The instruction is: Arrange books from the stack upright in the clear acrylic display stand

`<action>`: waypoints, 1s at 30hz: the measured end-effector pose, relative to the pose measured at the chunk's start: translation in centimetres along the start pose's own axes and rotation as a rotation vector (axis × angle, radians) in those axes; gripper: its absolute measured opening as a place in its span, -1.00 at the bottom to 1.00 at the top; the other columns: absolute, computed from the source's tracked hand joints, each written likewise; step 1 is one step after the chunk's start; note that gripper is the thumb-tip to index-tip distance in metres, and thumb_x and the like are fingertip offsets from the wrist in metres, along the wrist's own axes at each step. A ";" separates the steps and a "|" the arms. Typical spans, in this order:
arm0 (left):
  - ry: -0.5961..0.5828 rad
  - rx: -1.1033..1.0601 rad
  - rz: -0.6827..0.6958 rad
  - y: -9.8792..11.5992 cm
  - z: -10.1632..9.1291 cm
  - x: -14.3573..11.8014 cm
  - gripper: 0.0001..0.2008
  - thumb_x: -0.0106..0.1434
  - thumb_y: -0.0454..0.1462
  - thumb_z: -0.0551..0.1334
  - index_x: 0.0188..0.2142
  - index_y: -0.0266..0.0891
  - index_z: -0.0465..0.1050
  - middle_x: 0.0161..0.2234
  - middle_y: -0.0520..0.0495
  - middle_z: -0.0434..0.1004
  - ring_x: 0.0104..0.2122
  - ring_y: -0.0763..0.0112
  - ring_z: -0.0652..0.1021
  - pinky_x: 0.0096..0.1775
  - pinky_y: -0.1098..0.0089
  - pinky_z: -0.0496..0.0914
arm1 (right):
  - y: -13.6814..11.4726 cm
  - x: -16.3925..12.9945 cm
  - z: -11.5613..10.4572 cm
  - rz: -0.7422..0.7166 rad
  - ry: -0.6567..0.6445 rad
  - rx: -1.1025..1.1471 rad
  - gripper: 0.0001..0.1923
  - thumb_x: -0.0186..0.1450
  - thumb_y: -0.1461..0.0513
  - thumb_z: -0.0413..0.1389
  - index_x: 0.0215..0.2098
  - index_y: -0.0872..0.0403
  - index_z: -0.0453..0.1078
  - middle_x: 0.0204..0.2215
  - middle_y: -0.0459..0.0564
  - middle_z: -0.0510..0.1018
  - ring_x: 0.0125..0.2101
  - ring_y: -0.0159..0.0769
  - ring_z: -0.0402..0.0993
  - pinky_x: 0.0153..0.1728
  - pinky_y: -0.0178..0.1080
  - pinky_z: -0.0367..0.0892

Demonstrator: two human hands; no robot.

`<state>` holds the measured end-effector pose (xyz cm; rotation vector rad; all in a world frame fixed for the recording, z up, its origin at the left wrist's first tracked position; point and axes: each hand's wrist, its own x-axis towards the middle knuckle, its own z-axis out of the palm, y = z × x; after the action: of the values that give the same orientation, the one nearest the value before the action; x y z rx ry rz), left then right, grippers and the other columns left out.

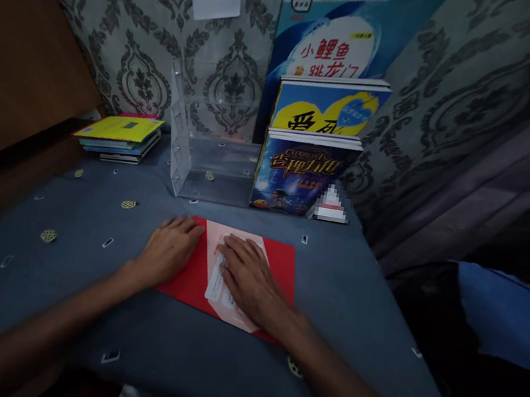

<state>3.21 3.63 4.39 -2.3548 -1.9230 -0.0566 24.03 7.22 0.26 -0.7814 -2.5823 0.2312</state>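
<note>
A closed red book (283, 265) with a pale pink band and a white text panel lies flat on the cloth-covered table. My left hand (170, 249) sits over its left edge, fingers bent and held close together against the cover. Flat across the pink band and white panel rests my right hand (252, 278), its fingers stretched out toward the upper left. Part of the printed text is hidden beneath that hand.
Behind the book stands a clear acrylic rack (180, 138), with several upright books (307, 171) on its right side. A small stack of books (122, 132) lies at the back left. The table's right edge (405, 328) slopes down beside dark items and a blue cloth (508, 317).
</note>
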 end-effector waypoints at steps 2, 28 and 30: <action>0.031 -0.118 -0.002 -1.5 0.5 0.7 -0.68 0.38 -0.40 0.05 -0.02 -0.19 0.52 -0.03 -0.17 0.59 -0.05 0.16 0.57 0.00 0.16 0.46 | 0.1 0.0 0.0 0.012 -0.001 0.010 -0.64 0.45 0.29 -0.04 0.15 0.12 0.40 0.18 0.19 0.49 0.25 -0.07 0.33 0.26 0.11 0.24; 0.204 -0.215 0.092 -4.1 3.5 1.4 -0.75 0.40 -0.35 0.07 -0.10 -0.22 0.53 -0.16 -0.15 0.60 -0.14 0.16 0.49 -0.11 0.18 0.39 | 3.1 -4.2 -1.2 0.350 0.016 -0.306 -0.48 0.48 0.11 -0.14 0.26 0.17 0.35 0.25 0.21 0.43 0.28 0.02 0.31 0.22 0.16 0.25; 0.207 -0.250 0.105 -4.2 3.6 1.5 -0.74 0.40 -0.35 0.06 -0.11 -0.23 0.53 -0.18 -0.16 0.59 -0.16 0.17 0.49 -0.10 0.18 0.39 | 3.7 -4.4 -1.0 0.326 0.032 -0.295 -0.47 0.47 0.10 -0.14 0.26 0.18 0.35 0.24 0.20 0.44 0.28 0.01 0.31 0.24 0.12 0.26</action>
<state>-0.69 6.32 1.16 -2.4810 -1.7836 -0.5393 29.59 7.83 -1.43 -1.3023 -2.4778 -0.0699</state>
